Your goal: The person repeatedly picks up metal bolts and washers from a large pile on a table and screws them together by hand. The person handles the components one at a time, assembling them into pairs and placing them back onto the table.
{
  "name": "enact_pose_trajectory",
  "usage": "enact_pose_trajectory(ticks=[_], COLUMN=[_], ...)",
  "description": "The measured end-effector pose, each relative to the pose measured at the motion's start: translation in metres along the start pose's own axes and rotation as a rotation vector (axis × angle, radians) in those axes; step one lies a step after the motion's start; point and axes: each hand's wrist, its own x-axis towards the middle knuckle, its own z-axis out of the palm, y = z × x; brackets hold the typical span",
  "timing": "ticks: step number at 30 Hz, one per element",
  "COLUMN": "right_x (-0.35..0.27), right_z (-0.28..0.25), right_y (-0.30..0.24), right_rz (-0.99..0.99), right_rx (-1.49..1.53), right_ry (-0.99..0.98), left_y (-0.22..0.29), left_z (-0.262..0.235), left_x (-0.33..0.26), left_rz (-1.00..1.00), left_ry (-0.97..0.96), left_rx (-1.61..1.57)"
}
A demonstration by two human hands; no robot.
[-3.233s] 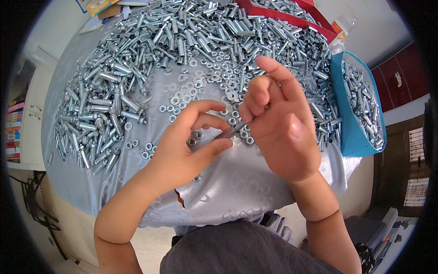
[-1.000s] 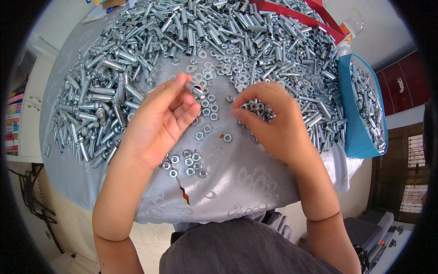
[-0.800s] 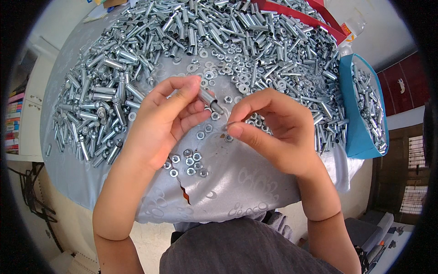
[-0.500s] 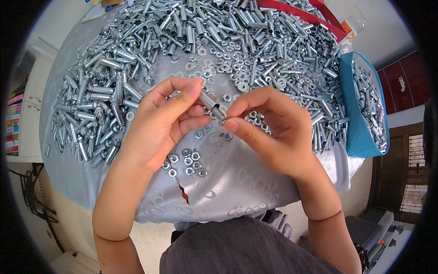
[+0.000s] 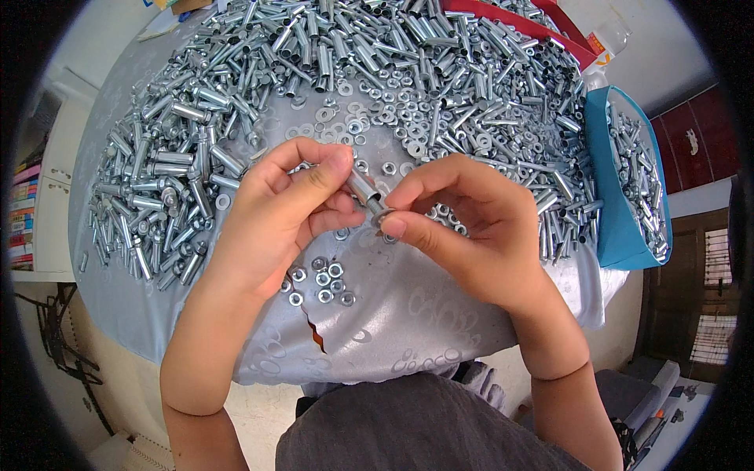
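Note:
My left hand (image 5: 275, 212) pinches a silver expansion bolt (image 5: 363, 187) by its metal sleeve, between thumb and fingertips. The bolt slants down to the right, its shank poking out of the sleeve. At that lower end, my right hand (image 5: 483, 228) grips a flat washer (image 5: 383, 214) between thumb and index finger. The washer sits at the shank's tip; whether it is fully around the shank I cannot tell. Below the hands, a small group of hex nuts (image 5: 324, 296) lies on the grey tablecloth (image 5: 393, 326). Loose washers (image 5: 324, 115) lie just beyond my fingers.
Assembled bolts (image 5: 169, 157) are heaped at the left. Metal sleeves (image 5: 326, 56) pile up at the back. A blue fabric bin (image 5: 603, 180) full of bolts stands at the right, a red box (image 5: 542, 30) behind it. The cloth has a tear (image 5: 316, 337) near the front edge.
The bolt's lower end and the washer have shifted slightly down, and the washer now shows more of its flat face. My right fingertips have moved a little; both hands keep their grip.

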Motion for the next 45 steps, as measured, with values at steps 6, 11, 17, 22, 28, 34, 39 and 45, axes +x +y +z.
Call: enact_pose_trajectory(ticks=[6, 11, 17, 22, 28, 34, 39, 45], right_x=[0.003, 0.003, 0.005, 0.005, 0.005, 0.005, 0.004, 0.007], right_z=[-0.002, -0.002, -0.001, -0.001, -0.001, 0.000, -0.009, -0.019], right_y=[-0.002, 0.001, -0.001, 0.002, 0.004, 0.005, -0.005, -0.011], right_rz=[-0.157, -0.248, -0.278, -0.286, -0.296, -0.287, -0.277, -0.120], right_rx=[-0.169, -0.332, -0.370, -0.415, -0.418, -0.408, -0.267, -0.086], right_ry=[0.028, 0.023, 0.009, 0.003, 0.023, 0.049, 0.021, 0.301], left_y=[0.000, 0.001, 0.000, -0.002, 0.000, 0.000, -0.001, -0.001], left_z=[-0.003, -0.003, -0.003, -0.002, 0.000, 0.003, 0.000, -0.024], left_x=[0.001, 0.002, 0.002, 0.003, 0.001, -0.001, 0.000, 0.007], left_rz=[-0.012, -0.033, -0.036, -0.046, -0.077, -0.080, -0.161, -0.132], left_ry=[-0.005, 0.020, 0.011, 0.012, 0.009, 0.005, -0.073, -0.316], left_rx=[-0.033, -0.053, -0.052, -0.038, 0.015, 0.138, -0.113, -0.686])
